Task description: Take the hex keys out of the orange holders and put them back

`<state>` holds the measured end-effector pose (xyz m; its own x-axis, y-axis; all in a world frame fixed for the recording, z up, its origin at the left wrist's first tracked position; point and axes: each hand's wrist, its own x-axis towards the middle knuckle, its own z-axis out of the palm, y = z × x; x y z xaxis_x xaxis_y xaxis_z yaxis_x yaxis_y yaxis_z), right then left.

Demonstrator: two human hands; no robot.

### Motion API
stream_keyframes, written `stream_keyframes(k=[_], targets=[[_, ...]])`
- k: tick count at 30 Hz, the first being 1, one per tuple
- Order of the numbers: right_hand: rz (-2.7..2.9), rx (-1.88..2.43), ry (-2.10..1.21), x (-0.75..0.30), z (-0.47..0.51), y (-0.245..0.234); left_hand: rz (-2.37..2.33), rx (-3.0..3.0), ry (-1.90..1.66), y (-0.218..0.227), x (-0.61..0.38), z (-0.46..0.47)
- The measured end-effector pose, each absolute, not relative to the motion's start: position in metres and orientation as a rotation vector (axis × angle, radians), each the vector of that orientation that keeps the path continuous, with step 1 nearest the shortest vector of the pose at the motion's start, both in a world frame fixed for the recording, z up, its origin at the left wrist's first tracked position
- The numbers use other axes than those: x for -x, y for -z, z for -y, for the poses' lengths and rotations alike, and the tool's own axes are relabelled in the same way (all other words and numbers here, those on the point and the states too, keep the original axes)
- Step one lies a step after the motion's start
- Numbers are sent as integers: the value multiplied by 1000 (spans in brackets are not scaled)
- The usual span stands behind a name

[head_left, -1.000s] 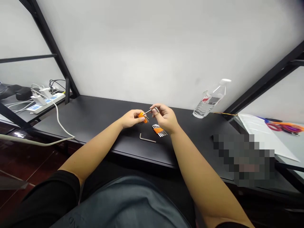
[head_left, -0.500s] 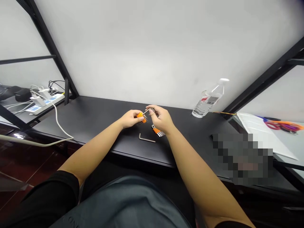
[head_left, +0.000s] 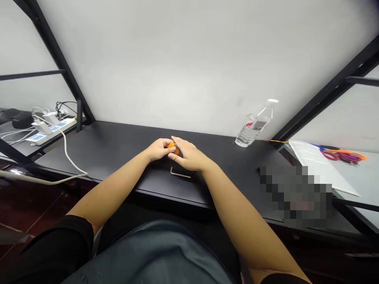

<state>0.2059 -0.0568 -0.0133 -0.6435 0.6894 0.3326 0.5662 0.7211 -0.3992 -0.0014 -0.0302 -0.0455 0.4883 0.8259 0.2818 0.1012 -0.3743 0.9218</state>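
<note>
Pale and plain, the wall (head_left: 166, 75) meets the far edge of a black table (head_left: 124, 136), and the near edge runs just in front of the person's body. Black frame bars (head_left: 69, 81) slant up at the left and right ends.

Around the middle of the top, the left hand (head_left: 158, 150) holds an orange holder (head_left: 172, 146) between thumb and fingers, pinched narrow, with small metal ends showing at its right side. The right hand (head_left: 189, 154) comes in from the right, its fingers stretched out close together and its thumb apart below them, reaching to the holder's metal side; whether they grip anything is hidden. Just below the hands, an L-shaped hex key (head_left: 180, 174) lies flat, between them and the near edge, touching neither.

Bare tabletop stretches left of the left hand as far as a white cable (head_left: 67, 152), which droops over the near-left edge, and far of both hands up to the wall. Rightward, a good span of black surface separates the right hand from a water bottle (head_left: 254, 125) near the far edge. Nearer on the right, a pixelated patch (head_left: 296, 193) and a white packet (head_left: 322, 167) occupy the table's end.
</note>
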Motion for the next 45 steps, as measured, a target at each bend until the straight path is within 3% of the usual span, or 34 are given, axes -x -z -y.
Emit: stream_keyframes(k=[10,17,21,26,33,45], targets=[[2457,1149,-122,-209,66,-13,-1240,-2018,-1124,42,14,22],[3081,1541,-182,-167,91,-15,-1368,-2007,-1220,44,18,20],[3220,1132,-339,-148,85,-12,-1370,-2019,-1217,43,18,19],[2773,530,-849,-170,63,-14,-1345,-2019,-1231,42,16,21],[1684,750,-855,-208,21,14,-1234,-2091,-1145,42,15,22],[2113,735,-360,-210,25,11,-908,-2008,-990,42,12,25]])
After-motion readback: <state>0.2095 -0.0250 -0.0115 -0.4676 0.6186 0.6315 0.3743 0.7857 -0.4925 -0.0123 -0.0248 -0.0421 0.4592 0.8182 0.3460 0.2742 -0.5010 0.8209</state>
